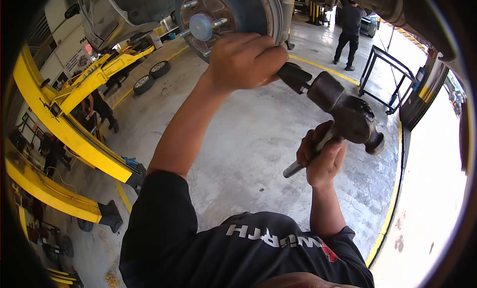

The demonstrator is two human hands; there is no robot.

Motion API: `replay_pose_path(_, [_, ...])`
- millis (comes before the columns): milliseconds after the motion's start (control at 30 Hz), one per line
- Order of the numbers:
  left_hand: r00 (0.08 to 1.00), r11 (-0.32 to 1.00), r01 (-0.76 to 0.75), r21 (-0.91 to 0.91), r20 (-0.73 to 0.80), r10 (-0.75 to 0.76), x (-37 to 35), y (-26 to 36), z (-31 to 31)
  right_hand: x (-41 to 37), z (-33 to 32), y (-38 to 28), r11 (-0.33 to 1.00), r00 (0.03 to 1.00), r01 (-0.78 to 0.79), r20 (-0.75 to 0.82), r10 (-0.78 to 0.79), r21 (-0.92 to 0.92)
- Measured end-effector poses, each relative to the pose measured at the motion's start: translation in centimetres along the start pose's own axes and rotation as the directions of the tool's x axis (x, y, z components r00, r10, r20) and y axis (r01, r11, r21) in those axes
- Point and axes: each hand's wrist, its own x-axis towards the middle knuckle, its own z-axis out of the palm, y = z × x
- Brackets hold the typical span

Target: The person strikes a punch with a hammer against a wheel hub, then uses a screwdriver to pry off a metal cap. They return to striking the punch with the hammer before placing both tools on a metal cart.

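My left hand [246, 62] is wrapped round a black-handled tool [295, 77], right in front of the wheel hub [201, 27] and its studs. The tool's working end is hidden behind the fist. In my right hand [323, 156], lower and to the right, is a hammer [353, 116], gripped by its metal handle, whose end sticks out below the fingers. The hammer head is up beside the butt of the black-handled tool; the two appear to touch or nearly touch. Behind the hub is a dark, round brake part [253, 15].
Yellow lift arms [94, 149] fill the left side. Two wheels [151, 77] lie on the floor beyond. A black metal frame [387, 74] stands at the right, and a person in dark clothes [350, 32] is behind it. Other people are at the far left. Vehicle underbody hangs overhead.
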Motion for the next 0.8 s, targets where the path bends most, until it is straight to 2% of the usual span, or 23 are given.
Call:
replay_pose_path(33, [1.000,1.000,-0.009,-0.001,0.006,0.009,0.0,-0.3,-0.1,0.0,-0.8,0.1,0.995,0.995,-0.068,0.077,0.062,0.079])
replay_pose_path(67, [1.000,1.000,-0.025,-0.006,-0.006,0.025,0.1,-0.6,-0.1,0.0,-0.6,-0.2,0.993,0.997,-0.071,0.005,0.071,0.097])
replay_pose_path(133, [0.999,0.999,-0.038,-0.034,-0.034,0.037,-0.1,-0.7,0.0,-0.4,-1.9,0.2,0.955,0.997,-0.046,-0.050,0.063,0.292])
replay_pose_path(200, [1.000,0.999,-0.015,-0.038,0.022,0.016,-0.1,-0.4,-0.5,-0.6,-2.3,0.5,0.948,0.999,0.015,-0.046,0.000,0.318])
replay_pose_path(267, [0.999,0.999,-0.018,-0.036,0.028,0.019,-0.1,-0.4,-0.2,-0.9,-1.3,1.3,0.952,0.998,0.034,-0.069,-0.014,0.305])
replay_pose_path(333, [1.000,0.999,0.003,-0.043,0.023,-0.002,0.2,-0.3,-0.2,-0.3,0.4,1.7,0.995,0.998,-0.041,-0.039,0.044,0.088])
replay_pose_path(367, [0.999,0.999,0.018,-0.046,0.030,-0.016,0.1,-0.2,-0.4,-0.2,-0.1,1.7,0.991,0.996,-0.093,0.013,0.092,0.092])
replay_pose_path(467, [1.000,0.999,-0.008,-0.038,0.015,0.009,-0.2,-0.5,-0.2,-0.5,-2.2,0.4,0.985,0.999,-0.029,-0.037,0.036,0.169])
replay_pose_path(500, [1.000,0.999,-0.012,-0.042,0.004,0.012,-0.1,-0.5,0.0,-0.7,-3.1,0.2,0.932,0.998,-0.028,-0.040,0.046,0.360])
replay_pose_path(533, [1.000,0.999,-0.013,-0.041,-0.007,0.012,0.0,-0.4,0.0,-0.7,-3.9,-0.4,0.920,0.999,0.051,-0.009,-0.051,0.389])
replay_pose_path(600, [1.000,1.000,-0.015,-0.022,-0.006,0.015,-0.1,-0.6,-0.5,-1.3,-3.5,-1.2,0.866,0.981,0.194,-0.114,-0.159,0.461])
replay_pose_path(633, [1.000,1.000,-0.019,-0.011,0.004,0.019,-0.2,-0.6,-0.6,-1.3,-2.8,-0.7,0.856,0.960,0.274,-0.066,-0.273,0.439])
replay_pose_path(667, [1.000,1.000,-0.022,-0.006,0.012,0.022,-0.1,-0.4,-0.4,-1.5,-2.1,0.8,0.843,0.959,0.276,-0.075,-0.273,0.461])
replay_pose_path(733, [0.999,0.998,0.046,-0.042,0.006,-0.046,-0.1,-0.4,0.1,-1.2,0.3,1.8,0.990,0.998,0.004,-0.057,0.004,0.138])
replay_pose_path(800, [0.998,0.995,0.055,-0.085,0.019,-0.054,0.1,-0.5,-0.1,-1.6,0.1,1.7,0.992,0.999,-0.042,-0.020,0.045,0.119])
